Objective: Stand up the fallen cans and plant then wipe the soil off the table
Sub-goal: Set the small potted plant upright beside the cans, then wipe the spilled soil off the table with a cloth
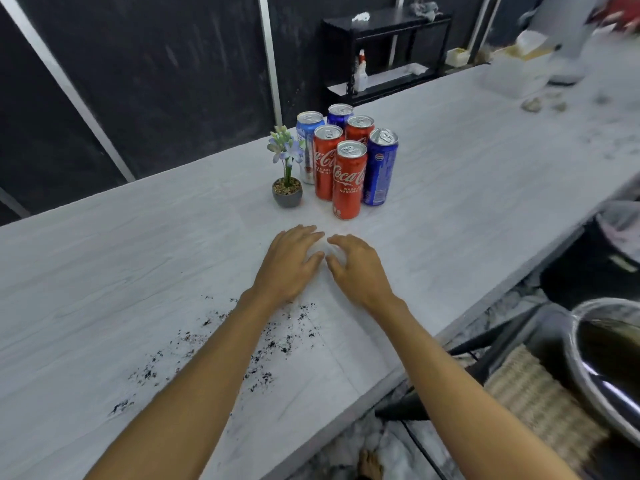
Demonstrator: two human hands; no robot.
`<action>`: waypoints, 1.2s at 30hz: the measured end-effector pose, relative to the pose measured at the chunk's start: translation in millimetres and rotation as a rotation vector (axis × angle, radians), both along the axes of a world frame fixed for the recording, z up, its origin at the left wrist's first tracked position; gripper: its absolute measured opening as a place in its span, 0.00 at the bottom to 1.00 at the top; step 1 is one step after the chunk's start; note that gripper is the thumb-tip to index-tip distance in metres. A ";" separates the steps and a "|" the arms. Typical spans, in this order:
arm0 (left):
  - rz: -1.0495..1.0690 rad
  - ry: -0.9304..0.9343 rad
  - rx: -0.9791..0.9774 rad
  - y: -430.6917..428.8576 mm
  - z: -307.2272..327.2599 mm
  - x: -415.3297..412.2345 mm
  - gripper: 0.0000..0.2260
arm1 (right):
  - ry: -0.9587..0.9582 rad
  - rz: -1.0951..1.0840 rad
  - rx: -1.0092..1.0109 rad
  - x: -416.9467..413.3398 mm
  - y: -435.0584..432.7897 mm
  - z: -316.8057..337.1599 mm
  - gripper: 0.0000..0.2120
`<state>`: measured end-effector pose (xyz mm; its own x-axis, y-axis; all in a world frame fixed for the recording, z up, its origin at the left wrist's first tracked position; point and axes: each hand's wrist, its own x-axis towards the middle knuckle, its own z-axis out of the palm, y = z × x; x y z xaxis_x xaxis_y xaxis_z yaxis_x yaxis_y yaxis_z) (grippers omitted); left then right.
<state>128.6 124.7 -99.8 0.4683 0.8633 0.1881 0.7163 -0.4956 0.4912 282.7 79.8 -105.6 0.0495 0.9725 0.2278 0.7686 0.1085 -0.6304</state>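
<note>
cans: six upright, right of plant | left hand, right hand: open, nearer than cans, nothing gripped | soil: scattered under forearms

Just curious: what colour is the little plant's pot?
Grey: the pot shows plainly in the head view.

The place looked like a makeshift work or staging room rather than a home. A long pale wood-grain table stood against dark panelled walls with light metal strips. A black metal shelf held a spray bottle; the floor was marble-patterned tile.
</note>
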 end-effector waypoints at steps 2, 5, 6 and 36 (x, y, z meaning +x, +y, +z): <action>-0.083 0.028 0.013 -11.8 0.0 18.9 0.19 | -0.070 0.009 0.000 15.2 -21.2 -1.5 0.17; -0.194 0.070 0.003 -27.7 -2.8 49.3 0.20 | -0.122 -0.084 -0.010 41.2 -58.0 -3.9 0.17; -0.231 0.068 -0.004 -32.9 -4.0 60.1 0.21 | -0.144 -0.130 -0.019 50.9 -70.7 -5.8 0.18; -0.948 0.315 -0.090 -160.6 -126.8 291.1 0.25 | -0.087 -0.802 -0.462 218.1 -283.1 -152.2 0.29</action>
<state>419.8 -35.9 -226.5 0.9875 0.1123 -0.1108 0.1484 -0.8996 0.4108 500.8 -203.3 -257.8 0.7472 0.6499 -0.1387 0.5519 -0.7232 -0.4153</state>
